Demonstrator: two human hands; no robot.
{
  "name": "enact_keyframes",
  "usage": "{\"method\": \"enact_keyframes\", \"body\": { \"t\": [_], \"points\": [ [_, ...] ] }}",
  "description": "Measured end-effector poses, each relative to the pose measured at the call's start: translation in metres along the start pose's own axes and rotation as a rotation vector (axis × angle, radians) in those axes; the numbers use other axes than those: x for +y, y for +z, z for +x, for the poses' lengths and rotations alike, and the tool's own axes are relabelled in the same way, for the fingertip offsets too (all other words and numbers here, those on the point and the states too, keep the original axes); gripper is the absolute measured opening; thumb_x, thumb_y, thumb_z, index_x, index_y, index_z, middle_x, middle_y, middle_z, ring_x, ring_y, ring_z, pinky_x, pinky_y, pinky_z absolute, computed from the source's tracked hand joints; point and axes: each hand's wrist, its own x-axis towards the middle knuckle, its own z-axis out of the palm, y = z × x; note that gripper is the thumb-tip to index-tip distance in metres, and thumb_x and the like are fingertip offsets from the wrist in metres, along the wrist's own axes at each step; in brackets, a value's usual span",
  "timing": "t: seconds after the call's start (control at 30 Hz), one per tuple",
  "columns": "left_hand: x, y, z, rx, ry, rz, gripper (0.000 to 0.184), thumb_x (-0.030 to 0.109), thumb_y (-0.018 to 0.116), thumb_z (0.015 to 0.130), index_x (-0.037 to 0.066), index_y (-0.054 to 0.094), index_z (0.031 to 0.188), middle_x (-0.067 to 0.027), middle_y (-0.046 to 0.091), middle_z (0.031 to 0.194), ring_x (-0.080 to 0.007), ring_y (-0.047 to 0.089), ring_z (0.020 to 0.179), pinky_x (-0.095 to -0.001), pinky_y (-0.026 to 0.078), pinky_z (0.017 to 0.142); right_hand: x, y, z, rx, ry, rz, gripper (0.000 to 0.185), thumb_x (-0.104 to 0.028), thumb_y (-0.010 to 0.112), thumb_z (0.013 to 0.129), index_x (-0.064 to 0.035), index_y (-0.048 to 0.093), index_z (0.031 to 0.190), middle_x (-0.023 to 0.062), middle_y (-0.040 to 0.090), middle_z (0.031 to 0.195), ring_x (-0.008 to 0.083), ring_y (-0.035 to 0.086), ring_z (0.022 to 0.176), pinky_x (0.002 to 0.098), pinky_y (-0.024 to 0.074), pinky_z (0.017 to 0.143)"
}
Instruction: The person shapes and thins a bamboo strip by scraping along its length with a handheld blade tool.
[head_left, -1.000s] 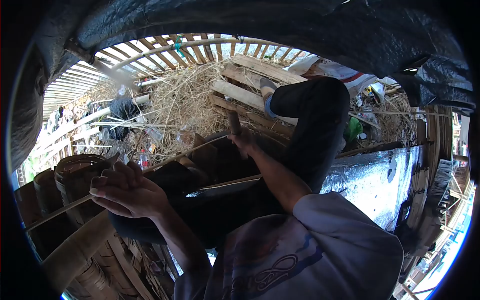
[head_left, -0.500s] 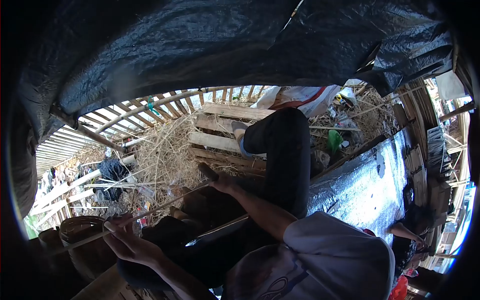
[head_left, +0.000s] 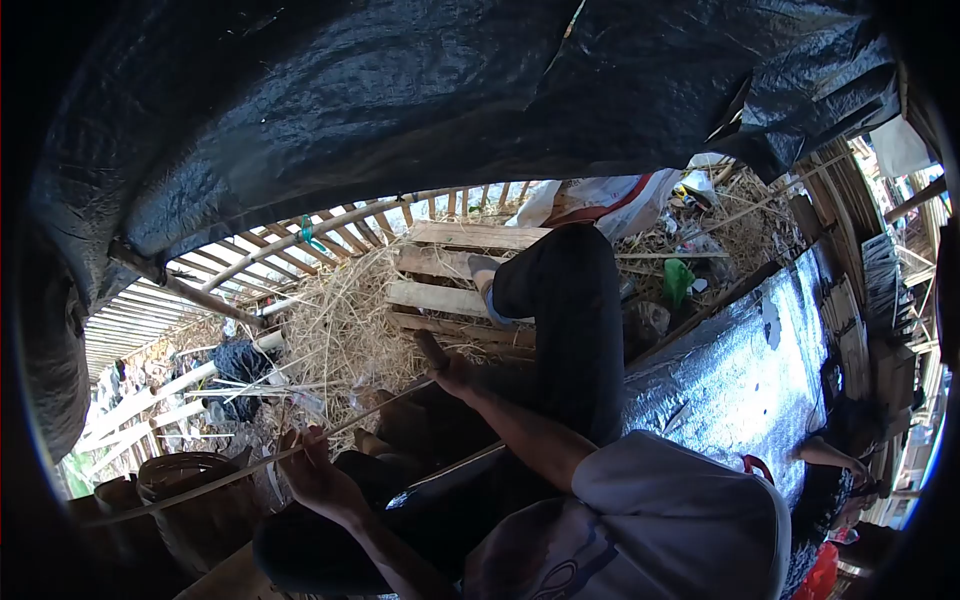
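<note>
A long thin strip, apparently bamboo (head_left: 200, 489), slants from the dark lower left up towards the middle. My left hand (head_left: 322, 483) is closed about it, with the fingers bent round the strip. At the strip's upper end, my right hand (head_left: 456, 376) grips a tool with a thick brown wooden handle (head_left: 431, 350), whose end sticks out past the fist. I cannot make out its blade. The strip's end meets the right hand, in front of my bent dark-trousered leg (head_left: 575, 320).
Woven baskets (head_left: 185, 470) stand at lower left. Straw (head_left: 340, 320) and wooden slats (head_left: 450, 297) lie ahead, below a slatted bamboo fence (head_left: 270, 250). Dark plastic sheeting (head_left: 420, 100) hangs overhead. A silvery sheet (head_left: 720, 370) lies to the right, near another person's arm (head_left: 835, 457).
My left hand has moved right, closer to my right hand, along the strip. The right hand still holds the handle. The whole view has shifted slightly.
</note>
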Motion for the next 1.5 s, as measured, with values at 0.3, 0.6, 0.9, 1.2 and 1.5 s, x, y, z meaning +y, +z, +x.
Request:
{"method": "enact_keyframes", "body": {
  "t": [0.3, 0.6, 0.9, 1.2, 1.5],
  "points": [
    [-0.002, 0.009, -0.026, 0.037, 0.014, 0.071, 0.021, 0.013, 0.051, 0.094, -0.004, 0.055, 0.106, -0.0132, 0.063, 0.086, -0.0176, 0.062, 0.079, -0.0254, 0.053, 0.065, 0.006, 0.004, 0.003, -0.066, -0.009, 0.045, 0.039, -0.032, 0.069, 0.065, -0.0044, 0.063, 0.092, 0.0166, 0.066, 0.083, 0.0314, 0.064, 0.082, 0.0402, 0.0488, 0.073],
    [-0.007, -0.003, -0.033, 0.036, 0.004, 0.256, 0.026, 0.017, 0.051, 0.094, -0.006, 0.055, 0.104, -0.0138, 0.062, 0.084, -0.0181, 0.062, 0.078, -0.0260, 0.054, 0.064, 0.049, 0.049, 0.019, 0.150, -0.291, -0.038, 0.026, -0.030, 0.062, 0.068, -0.0066, 0.063, 0.080, 0.0194, 0.064, 0.072, 0.0356, 0.064, 0.077, 0.0444, 0.0517, 0.067],
    [-0.012, 0.001, -0.021, 0.046, 0.029, 0.232, 0.021, 0.011, 0.054, 0.092, -0.006, 0.055, 0.104, -0.0136, 0.063, 0.086, -0.0181, 0.062, 0.079, -0.0265, 0.053, 0.066, 0.000, 0.007, -0.003, -0.095, -0.126, 0.037, 0.036, -0.029, 0.068, 0.064, -0.0048, 0.063, 0.090, 0.0165, 0.065, 0.083, 0.0326, 0.064, 0.083, 0.0399, 0.0482, 0.075],
    [-0.041, 0.023, -0.028, -0.050, -0.046, 0.345, 0.018, 0.005, 0.059, 0.086, -0.005, 0.059, 0.100, -0.0134, 0.065, 0.086, -0.0179, 0.062, 0.078, -0.0266, 0.051, 0.067, -0.009, 0.008, -0.005, -0.018, -0.143, 0.146, 0.035, -0.027, 0.068, 0.066, -0.0050, 0.063, 0.092, 0.0175, 0.065, 0.083, 0.0332, 0.064, 0.083, 0.0410, 0.0482, 0.073],
    [-0.074, 0.024, -0.027, -0.086, -0.153, 0.442, 0.014, 0.003, 0.059, 0.084, 0.001, 0.063, 0.096, -0.0109, 0.066, 0.083, -0.0154, 0.062, 0.076, -0.0281, 0.049, 0.067, -0.064, -0.017, 0.002, 0.070, -0.222, 0.798, 0.016, -0.014, 0.067, 0.080, -0.0040, 0.056, 0.073, 0.0036, 0.058, 0.061, 0.0118, 0.058, 0.056, 0.0276, 0.0450, 0.053]
  ]
}}
